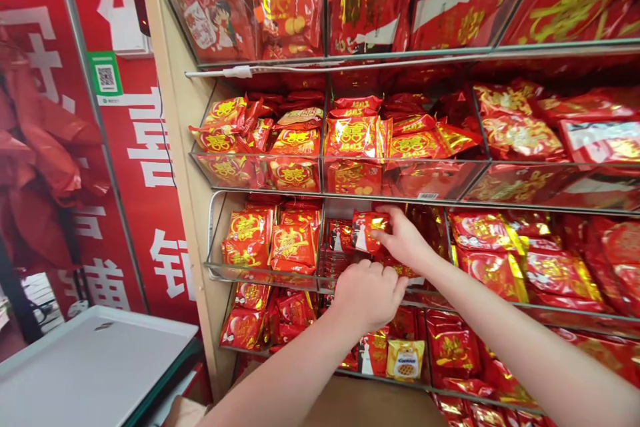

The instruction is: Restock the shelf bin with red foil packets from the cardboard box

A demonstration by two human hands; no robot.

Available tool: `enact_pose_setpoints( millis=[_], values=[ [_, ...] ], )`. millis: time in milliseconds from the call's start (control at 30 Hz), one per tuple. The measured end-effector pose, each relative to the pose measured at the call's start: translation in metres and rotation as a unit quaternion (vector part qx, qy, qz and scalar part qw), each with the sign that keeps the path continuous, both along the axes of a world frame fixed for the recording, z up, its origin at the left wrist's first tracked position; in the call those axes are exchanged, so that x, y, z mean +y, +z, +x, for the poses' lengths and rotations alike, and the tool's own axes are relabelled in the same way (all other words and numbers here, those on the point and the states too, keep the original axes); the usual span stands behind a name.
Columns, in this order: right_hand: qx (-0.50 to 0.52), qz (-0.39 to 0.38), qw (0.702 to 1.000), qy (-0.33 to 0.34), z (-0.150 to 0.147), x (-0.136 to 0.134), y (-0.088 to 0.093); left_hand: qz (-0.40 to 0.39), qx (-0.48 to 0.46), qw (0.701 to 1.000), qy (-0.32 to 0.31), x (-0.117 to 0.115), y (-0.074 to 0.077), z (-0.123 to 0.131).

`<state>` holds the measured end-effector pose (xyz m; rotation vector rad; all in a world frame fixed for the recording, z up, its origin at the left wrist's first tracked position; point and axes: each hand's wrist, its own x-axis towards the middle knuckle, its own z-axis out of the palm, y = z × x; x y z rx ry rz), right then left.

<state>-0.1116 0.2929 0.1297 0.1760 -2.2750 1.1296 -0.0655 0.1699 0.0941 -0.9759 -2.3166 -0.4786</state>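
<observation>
My right hand (406, 240) reaches into a clear-fronted bin on the third shelf row, fingers closed on the edge of a small red snack packet (369, 232) with a white and gold print. Lower and to the left, my left hand (367, 293) is curled at the front of the same bin, back of the hand towards me. Its fingertips are hidden, so what they grip is unclear. Beside the held packet, more dark red packets (340, 237) stand in a row. Red packets with gold lettering (294, 247) fill the compartment to the left.
Several tiers of clear bins (400, 168) with red packets rise above and below. A yellow cookie packet (405, 359) sits in the bin under my hands. At lower left lies a grey tray (100, 363). A white cable (320, 69) runs along a shelf edge.
</observation>
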Motion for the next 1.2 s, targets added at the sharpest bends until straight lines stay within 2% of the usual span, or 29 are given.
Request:
enact_pose_setpoints(
  millis=[67,167,367,500,667,1033,1200],
  values=[
    [-0.050,0.066,0.996,-0.017,-0.014,-0.014,0.011,-0.044,0.041,0.998,-0.004,0.000,-0.006,0.001],
    [-0.131,0.136,0.981,-0.049,-0.039,-0.037,0.018,-0.071,0.084,0.994,0.011,-0.001,-0.009,0.000],
    [-0.213,0.208,0.948,-0.111,-0.075,-0.065,0.005,-0.081,0.124,0.988,0.034,-0.002,-0.010,-0.002],
    [-0.232,0.230,0.939,-0.105,-0.075,-0.063,-0.004,-0.077,0.129,0.988,0.031,-0.001,-0.013,-0.005],
    [-0.219,0.240,0.943,-0.073,-0.068,-0.053,-0.003,-0.058,0.126,0.990,0.026,0.001,-0.018,-0.009],
    [-0.281,0.236,0.927,-0.078,-0.068,-0.059,0.002,-0.049,0.129,0.990,0.027,0.002,-0.018,-0.009],
    [-0.256,0.263,0.924,-0.105,-0.064,-0.058,0.001,-0.059,0.123,0.990,0.027,0.002,-0.018,-0.008]
  ],
)
